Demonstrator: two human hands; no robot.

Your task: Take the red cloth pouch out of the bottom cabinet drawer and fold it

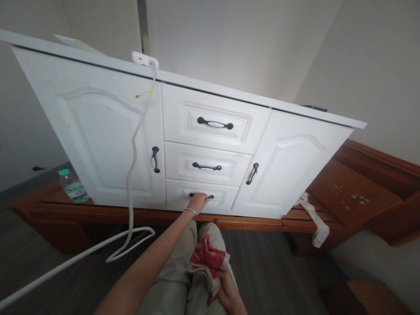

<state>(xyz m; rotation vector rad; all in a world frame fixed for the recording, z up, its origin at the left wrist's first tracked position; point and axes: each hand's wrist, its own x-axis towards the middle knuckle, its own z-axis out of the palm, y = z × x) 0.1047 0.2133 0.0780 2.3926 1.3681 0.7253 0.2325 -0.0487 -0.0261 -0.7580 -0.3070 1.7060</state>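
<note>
The single head-worn camera looks forward and down from low, close in front of a white cabinet [203, 144], tilted so the cabinet top slants across the frame. The person's own knees and the dark floor [262, 262] fill the lower edge.

From my feed the room is softly lit, daylight seeming to come from the right, where the pale wall glows brightest. The white panelled wooden cabinet [203, 131] takes even light without glare; its left door is slightly greyer. The dark grey floor [269, 271] and the left corner sit dim. The wide lens bends and tilts the cabinet's top edge strongly, stretching the corners. Focus is fairly sharp at centre, softer toward the edges.
</note>
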